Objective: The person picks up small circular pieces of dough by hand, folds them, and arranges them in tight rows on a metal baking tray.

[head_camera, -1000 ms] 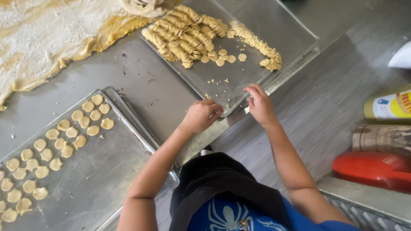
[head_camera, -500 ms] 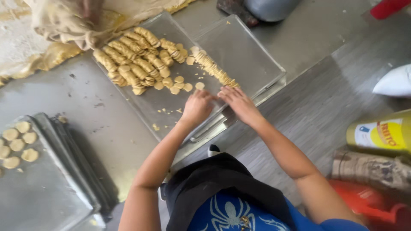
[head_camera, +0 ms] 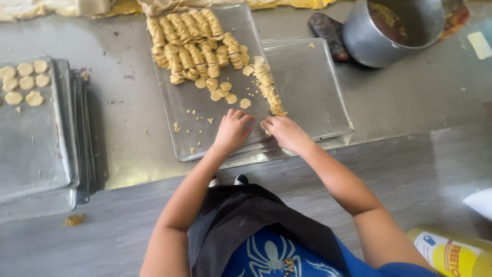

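A metal baking tray (head_camera: 195, 136) lies on the steel table in front of me. At its far end sit rows of small round dough discs (head_camera: 187, 43), with a few loose ones nearer. A slanted line of stacked discs (head_camera: 267, 87) runs down the tray's right edge. My left hand (head_camera: 233, 132) rests palm down on the bare tray, fingers spread and holding nothing. My right hand (head_camera: 286, 133) sits just beside it, its fingertips pinched on the near end of that stacked line.
A second tray (head_camera: 318, 87) lies partly under the first, to the right. A metal pot (head_camera: 394, 31) stands at the back right. A stack of trays (head_camera: 38, 149) with a few discs (head_camera: 23, 83) is at the left. A yellow bottle (head_camera: 453, 254) lies low right.
Both hands have moved from the tray's near edge up onto it, to the end of the stacked discs. The view has swung right, bringing the pot in.
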